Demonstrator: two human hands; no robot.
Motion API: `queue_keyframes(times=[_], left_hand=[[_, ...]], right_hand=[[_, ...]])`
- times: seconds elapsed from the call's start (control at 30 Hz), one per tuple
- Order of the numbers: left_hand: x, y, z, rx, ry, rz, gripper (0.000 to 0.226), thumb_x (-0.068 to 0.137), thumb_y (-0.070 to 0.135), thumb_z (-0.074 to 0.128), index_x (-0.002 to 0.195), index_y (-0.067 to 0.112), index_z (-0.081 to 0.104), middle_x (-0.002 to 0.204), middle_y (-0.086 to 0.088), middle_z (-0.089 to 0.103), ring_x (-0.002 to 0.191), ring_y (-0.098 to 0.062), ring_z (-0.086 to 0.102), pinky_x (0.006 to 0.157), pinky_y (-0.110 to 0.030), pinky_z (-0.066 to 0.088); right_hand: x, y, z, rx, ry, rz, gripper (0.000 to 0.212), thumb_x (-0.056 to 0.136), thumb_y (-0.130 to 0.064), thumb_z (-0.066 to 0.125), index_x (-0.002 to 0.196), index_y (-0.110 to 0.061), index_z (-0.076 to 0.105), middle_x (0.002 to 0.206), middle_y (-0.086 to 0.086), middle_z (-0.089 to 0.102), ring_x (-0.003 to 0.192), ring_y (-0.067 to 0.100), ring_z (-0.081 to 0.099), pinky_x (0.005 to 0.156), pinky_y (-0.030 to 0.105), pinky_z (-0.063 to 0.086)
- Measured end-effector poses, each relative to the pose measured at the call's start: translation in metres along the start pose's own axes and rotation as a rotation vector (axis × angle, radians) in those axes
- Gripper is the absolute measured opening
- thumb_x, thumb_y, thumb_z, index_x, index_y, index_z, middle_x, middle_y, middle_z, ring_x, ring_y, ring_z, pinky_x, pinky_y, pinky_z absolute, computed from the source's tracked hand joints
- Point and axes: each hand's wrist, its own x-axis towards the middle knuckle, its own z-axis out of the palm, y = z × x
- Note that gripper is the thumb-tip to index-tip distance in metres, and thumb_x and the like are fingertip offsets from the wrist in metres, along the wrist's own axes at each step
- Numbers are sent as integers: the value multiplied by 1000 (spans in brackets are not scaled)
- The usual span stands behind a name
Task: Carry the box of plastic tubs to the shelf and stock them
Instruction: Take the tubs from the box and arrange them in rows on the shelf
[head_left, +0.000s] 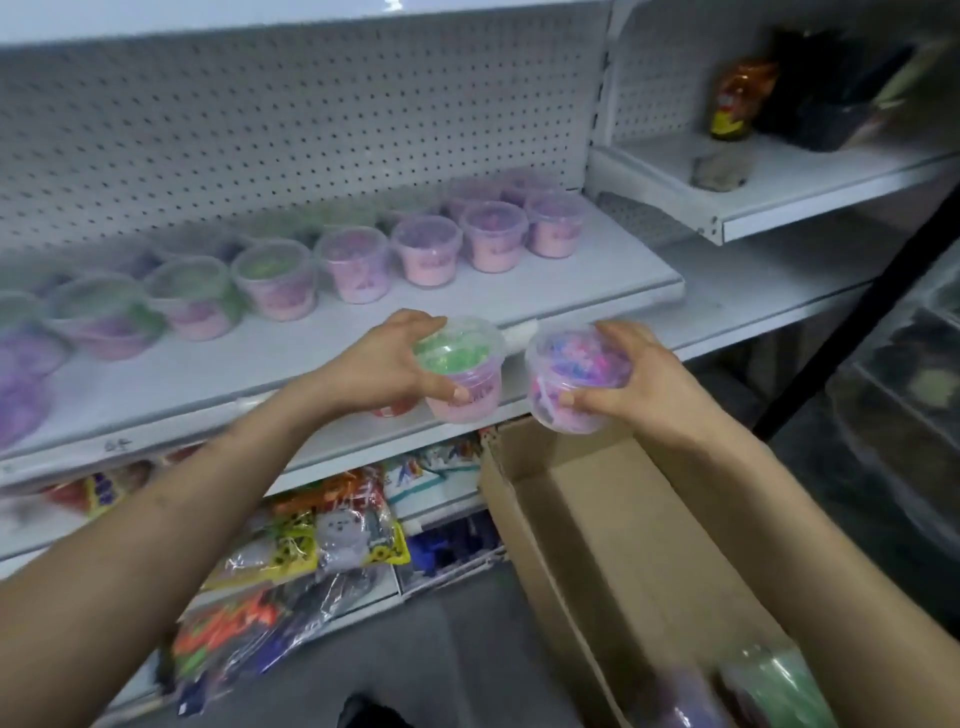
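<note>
Stocking step, both hands loaded.

- The left hand (384, 364) is gripping the green-filled tub (460, 371) at centre frame, with the fingers curled over the lid rim and the thumb clamped on the pink wall.
- The right hand (623, 374) is gripping the blue-and-pink tub (571, 376) just right of centre. Thumb and fingers are clamped round the lid and the tub is tilting toward the camera.
- Both tubs are hovering over the front edge of the shelf (311, 353) and neither is touching it.
- The cardboard box (597, 545) is sitting at lower right, below the hands.

Judgement on doing this well:
- Level the right tub before setting it down.
- Set both in the bare strip in front of the stocked row, in line with it, and push them back until they are just beside their neighbours.
- Releasing one hand at a time looks safer, since the lids may pop under a rim-only grip.

Counts:
- In the hands: two tubs.
- On the shelf: the front row (358, 265) is showing about eight tubs running from left edge to upper centre. A back row is standing behind it, too blurred to count.
- In the box: at least two tubs at the bottom right corner, one green (769, 680) and one purple (685, 696), both blurred. The rest of the box floor is showing bare cardboard.
- Boxes: one.
</note>
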Motion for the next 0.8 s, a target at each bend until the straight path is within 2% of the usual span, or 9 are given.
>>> queue_keyframes(times=[0.07, 0.17, 0.37, 0.47, 0.63, 0.73, 0.8], left_hand=[[-22, -20, -23, 5, 55, -46, 111, 67, 56, 92, 159, 18, 42, 157, 1, 40, 138, -16, 44, 107, -23, 31], [-55, -48, -54, -6, 132, -112, 103, 70, 53, 92, 156, 19, 45, 158, 1, 41, 137, -14, 43, 105, -22, 30], [-119, -114, -108, -3, 255, -232, 107, 71, 57, 89, 160, 23, 41, 169, 3, 31, 154, -15, 29, 111, -21, 22], [-152, -146, -133, -19, 300, -277, 105, 72, 54, 90, 160, 23, 41, 169, 4, 32, 153, -14, 29, 114, -23, 23], [-197, -197, -167, -27, 386, -342, 104, 68, 57, 91, 157, 26, 45, 166, 6, 35, 150, -13, 34, 110, -21, 26], [-218, -224, -182, -33, 420, -349, 103, 68, 57, 91, 156, 26, 46, 164, 6, 39, 150, -12, 34, 113, -21, 25], [-231, -239, -191, -45, 451, -359, 102, 67, 56, 92, 155, 28, 48, 163, 8, 39, 148, -10, 35, 114, -23, 27]], right_hand=[[16, -25, 15, 1, -19, -53, 105, 66, -59, 91, 154, -22, 44, 150, -3, 47, 132, 16, 52, 113, 39, 45], [37, -64, 42, 8, -59, -141, 108, 70, -58, 89, 158, -18, 40, 154, -3, 43, 134, 13, 49, 109, 30, 40], [66, -143, 109, 15, -112, -267, 114, 68, -65, 86, 159, -18, 37, 157, -2, 41, 138, 16, 47, 114, 33, 39], [76, -183, 145, 8, -128, -295, 114, 68, -66, 86, 159, -17, 37, 156, 1, 41, 139, 19, 45, 113, 32, 38], [87, -239, 204, -14, -137, -319, 102, 68, -62, 87, 152, -24, 44, 147, 1, 46, 134, 20, 48, 100, 24, 36], [89, -267, 234, -2, -143, -339, 101, 68, -61, 88, 151, -26, 43, 148, 1, 46, 135, 19, 47, 102, 25, 36], [91, -283, 253, -11, -157, -344, 105, 68, -60, 89, 153, -23, 40, 151, 2, 44, 137, 21, 45, 109, 29, 38]])
